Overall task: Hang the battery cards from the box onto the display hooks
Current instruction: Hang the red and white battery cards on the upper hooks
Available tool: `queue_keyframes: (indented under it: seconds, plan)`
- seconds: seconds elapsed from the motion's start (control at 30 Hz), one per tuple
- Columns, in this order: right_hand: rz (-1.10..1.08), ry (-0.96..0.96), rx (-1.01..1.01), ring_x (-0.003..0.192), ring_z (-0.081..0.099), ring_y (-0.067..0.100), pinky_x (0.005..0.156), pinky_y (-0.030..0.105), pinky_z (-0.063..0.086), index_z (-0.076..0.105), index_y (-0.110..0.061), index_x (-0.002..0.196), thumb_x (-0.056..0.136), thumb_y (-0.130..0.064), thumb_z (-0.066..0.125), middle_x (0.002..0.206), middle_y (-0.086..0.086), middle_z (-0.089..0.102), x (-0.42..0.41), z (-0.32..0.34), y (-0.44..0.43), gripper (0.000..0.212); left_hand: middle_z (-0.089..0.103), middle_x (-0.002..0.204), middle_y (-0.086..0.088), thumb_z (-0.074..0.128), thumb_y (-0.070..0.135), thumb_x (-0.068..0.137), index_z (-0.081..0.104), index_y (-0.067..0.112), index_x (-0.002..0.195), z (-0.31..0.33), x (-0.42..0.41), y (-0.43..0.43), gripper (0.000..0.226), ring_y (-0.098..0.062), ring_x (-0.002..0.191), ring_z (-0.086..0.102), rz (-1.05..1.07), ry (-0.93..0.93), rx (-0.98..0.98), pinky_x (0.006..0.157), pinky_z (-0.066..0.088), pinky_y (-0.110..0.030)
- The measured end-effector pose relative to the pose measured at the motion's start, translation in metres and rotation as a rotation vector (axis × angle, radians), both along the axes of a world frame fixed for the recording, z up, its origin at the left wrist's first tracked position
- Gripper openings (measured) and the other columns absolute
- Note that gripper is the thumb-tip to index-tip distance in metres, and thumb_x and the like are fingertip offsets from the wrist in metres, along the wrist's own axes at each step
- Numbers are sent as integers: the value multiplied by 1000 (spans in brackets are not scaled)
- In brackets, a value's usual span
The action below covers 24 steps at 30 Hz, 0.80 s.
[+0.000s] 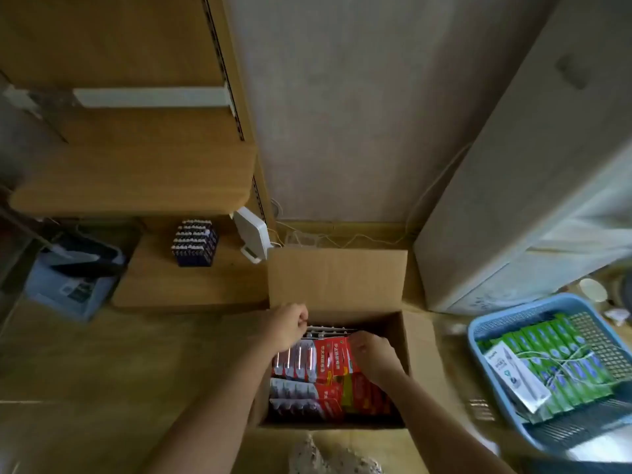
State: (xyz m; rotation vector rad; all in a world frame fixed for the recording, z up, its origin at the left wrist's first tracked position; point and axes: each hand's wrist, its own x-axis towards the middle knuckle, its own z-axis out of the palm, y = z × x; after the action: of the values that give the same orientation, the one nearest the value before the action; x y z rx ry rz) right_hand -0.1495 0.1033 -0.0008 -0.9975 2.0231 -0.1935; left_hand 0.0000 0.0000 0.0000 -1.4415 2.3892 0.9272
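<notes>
An open cardboard box (337, 278) sits on the floor in front of me, its far flap standing up. Inside lie several red battery cards (307, 362) with clear blisters, stacked in rows. My left hand (289, 325) reaches into the far left of the box with fingers curled at the top edge of a stack of cards. My right hand (374, 354) is curled over the right end of the same stack, gripping the cards' red tops. No display hooks show clearly; a slotted wooden display panel (113, 63) rises at the upper left.
A block of loose dark batteries (194, 241) stands on the low wooden shelf at left, beside a white device (251, 236). A blue basket (506, 326) with green packs sits at right. A large cardboard carton (513, 172) leans behind it. A blue bin (73, 278) is far left.
</notes>
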Motion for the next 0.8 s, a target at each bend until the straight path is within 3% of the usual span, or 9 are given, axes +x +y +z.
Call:
queue_keyframes:
  seconds: [0.07, 0.13, 0.2, 0.3, 0.43, 0.53, 0.67, 0.8]
  plan:
    - [-9, 8, -10, 79, 67, 17, 73, 33, 58, 64, -19, 102, 94, -25, 40, 89, 0, 68, -2, -44, -1, 26, 65, 109, 0, 54, 17, 90, 61, 17, 105, -47, -2, 1, 16, -16, 100, 60, -17, 4, 27, 97, 45, -37]
    - [-3, 19, -5, 74, 63, 13, 67, 28, 55, 60, -18, 108, 94, -23, 43, 89, -2, 64, -5, -85, -3, 23, 62, 115, 0, 56, 19, 90, 60, 17, 108, -88, -2, 2, 19, -16, 101, 59, -61, -20, 57, 94, 46, -36]
    - [-11, 26, -4, 79, 61, 13, 70, 28, 54, 55, -18, 113, 91, -28, 50, 98, -1, 64, -7, -121, -2, 25, 55, 127, 0, 60, 23, 87, 55, 18, 117, -123, -4, 3, 31, -17, 111, 55, -132, -13, 102, 93, 47, -34]
    - [-36, 31, -14, 90, 64, 14, 77, 29, 55, 55, -19, 111, 85, -33, 61, 105, -1, 65, -10, -157, -6, 31, 42, 137, 2, 70, 31, 79, 46, 19, 128, -157, -5, 1, 57, -18, 127, 39, -250, -8, 102, 103, 38, -36]
    - [8, 255, -168, 97, 63, 16, 72, 25, 48, 51, -22, 112, 82, -36, 63, 111, -3, 62, -3, -171, -9, 35, 44, 124, 4, 74, 38, 72, 44, 22, 122, -175, -6, -4, 61, -14, 117, 38, -351, 6, -34, 96, 38, -31]
    - [25, 355, -339, 89, 64, 12, 71, 26, 52, 50, -24, 105, 84, -37, 59, 109, -7, 63, 1, -171, -2, 26, 46, 118, 6, 73, 44, 70, 47, 22, 110, -177, -6, -5, 53, -12, 111, 39, -423, 2, -100, 94, 32, -28]
    - [133, 193, -108, 93, 64, 13, 79, 28, 54, 61, -26, 106, 87, -41, 55, 104, -5, 67, 4, -172, 8, 25, 45, 105, 8, 71, 40, 74, 42, 23, 90, -169, -4, -4, 38, -8, 96, 34, -483, 54, -115, 81, 28, -23]
    - [163, -48, 16, 92, 64, 11, 82, 31, 55, 64, -25, 106, 85, -43, 55, 103, -4, 68, 16, -175, 6, 29, 45, 80, 18, 70, 28, 79, 43, 24, 80, -153, 10, -13, 27, -8, 83, 43, -362, 88, 115, 69, 37, -24]
